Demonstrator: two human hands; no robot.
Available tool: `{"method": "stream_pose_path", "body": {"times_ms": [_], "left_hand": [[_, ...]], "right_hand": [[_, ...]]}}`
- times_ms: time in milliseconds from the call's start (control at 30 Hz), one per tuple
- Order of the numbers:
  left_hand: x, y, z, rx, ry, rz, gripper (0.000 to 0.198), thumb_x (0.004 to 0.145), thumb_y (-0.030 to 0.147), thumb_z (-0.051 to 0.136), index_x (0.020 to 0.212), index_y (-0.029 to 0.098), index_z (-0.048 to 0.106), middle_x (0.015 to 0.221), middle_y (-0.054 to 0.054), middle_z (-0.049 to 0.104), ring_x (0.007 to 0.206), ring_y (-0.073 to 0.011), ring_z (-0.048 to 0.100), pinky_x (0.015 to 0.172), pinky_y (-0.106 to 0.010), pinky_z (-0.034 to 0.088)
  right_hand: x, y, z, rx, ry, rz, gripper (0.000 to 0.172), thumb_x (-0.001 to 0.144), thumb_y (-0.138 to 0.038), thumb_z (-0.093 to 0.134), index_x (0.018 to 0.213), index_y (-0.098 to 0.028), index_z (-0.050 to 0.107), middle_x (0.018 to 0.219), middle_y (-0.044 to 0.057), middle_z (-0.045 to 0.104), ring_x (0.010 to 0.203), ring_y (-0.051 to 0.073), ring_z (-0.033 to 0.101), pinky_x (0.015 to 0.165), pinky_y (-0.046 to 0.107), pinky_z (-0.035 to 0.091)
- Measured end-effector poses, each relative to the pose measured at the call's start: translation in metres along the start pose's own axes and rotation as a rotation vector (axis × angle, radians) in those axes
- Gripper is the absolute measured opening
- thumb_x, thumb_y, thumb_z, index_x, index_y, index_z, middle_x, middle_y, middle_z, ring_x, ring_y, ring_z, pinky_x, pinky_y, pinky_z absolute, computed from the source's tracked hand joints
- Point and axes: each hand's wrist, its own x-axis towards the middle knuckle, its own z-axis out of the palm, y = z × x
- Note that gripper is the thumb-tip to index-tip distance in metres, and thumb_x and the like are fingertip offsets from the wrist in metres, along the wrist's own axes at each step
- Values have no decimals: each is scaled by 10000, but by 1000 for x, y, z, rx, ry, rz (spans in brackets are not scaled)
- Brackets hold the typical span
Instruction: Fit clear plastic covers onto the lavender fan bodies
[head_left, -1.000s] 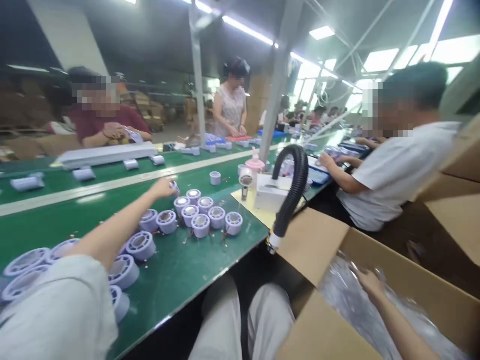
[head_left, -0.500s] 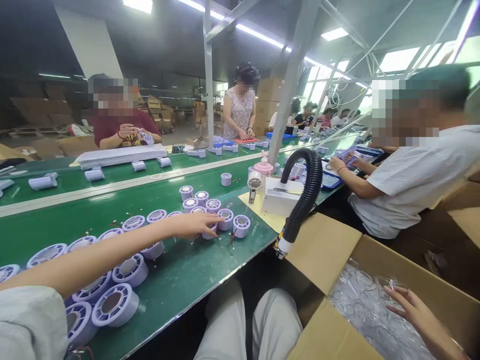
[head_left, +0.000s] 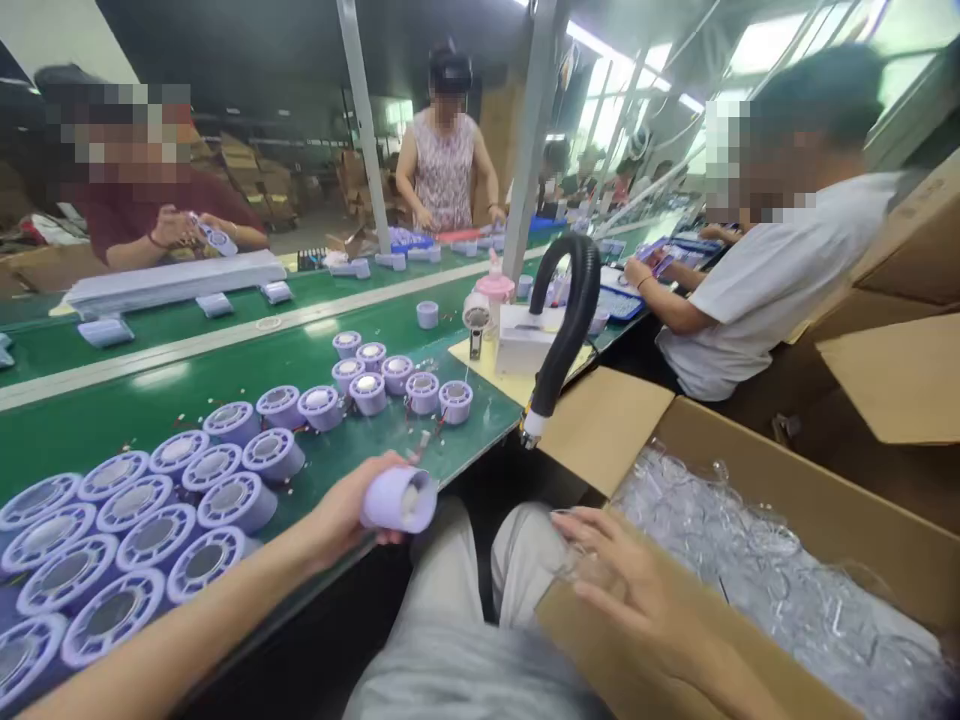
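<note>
My left hand is closed around a lilac cylindrical fan housing, tilted on its side above the bench's front edge. Its open end faces right, and something whitish shows inside. Over my lap, my right hand has its fingers curled around a clear plastic piece, blurred, so its exact shape is hard to make out. Rows of similar lilac housings with round silver or white centres stand on the green bench to the left. Thin wires stick out beside some of them.
An open cardboard box holding many clear plastic parts stands at my right. A black flexible hose arches over a white box at the bench edge. Co-workers sit or stand across the bench and to the right.
My left hand has picked up a housing from the bench and drawn it back toward me. My right hand has left the cardboard box, moving left with a clear piece. The view has shifted.
</note>
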Motion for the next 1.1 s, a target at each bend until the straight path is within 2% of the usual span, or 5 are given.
{"method": "stream_pose_path", "body": {"times_ms": [200, 400, 600, 767, 1100], "left_hand": [[0, -50, 51, 110, -457, -60, 302, 820, 437, 541, 844, 145, 617, 667, 7, 545, 443, -74, 437, 322, -169, 318], [4, -52, 54, 602, -381, 352, 217, 884, 277, 498, 842, 167, 680, 876, -26, 652, 817, -147, 586, 751, -250, 444], [3, -63, 56, 522, -225, 423, 299, 828, 427, 637, 1018, 199, 672, 973, -49, 636, 878, -180, 588, 786, -288, 456], [3, -75, 55, 540, -217, 541, 677, 543, 482, 853, 1150, 248, 663, 1212, -108, 542, 1097, -272, 557, 917, -389, 482], [-7, -77, 57, 47, -431, 283, 595, 731, 259, 769, 1283, 257, 546, 1284, -88, 578, 1089, -230, 607, 919, -358, 525]], "right_hand": [[25, -48, 46, -446, -20, -282, 497, 866, -187, 552, 1355, -272, 543, 1297, 179, 497, 1096, 348, 533, 807, 500, 554], [30, -43, 45, -501, -108, -164, 308, 808, -79, 609, 1074, -214, 689, 1342, 176, 478, 1098, 351, 516, 783, 483, 558], [28, -43, 44, 18, -224, 30, 65, 844, -242, 688, 885, -191, 682, 1230, 112, 535, 1063, 262, 576, 897, 437, 513], [33, -49, 38, 324, -68, 257, 344, 928, -342, 543, 653, -175, 665, 1010, 88, 624, 900, 214, 616, 769, 349, 515], [30, -37, 35, 784, -29, 378, 237, 750, -431, 783, 802, -203, 748, 1156, 95, 684, 1047, 287, 646, 834, 409, 565]]}}
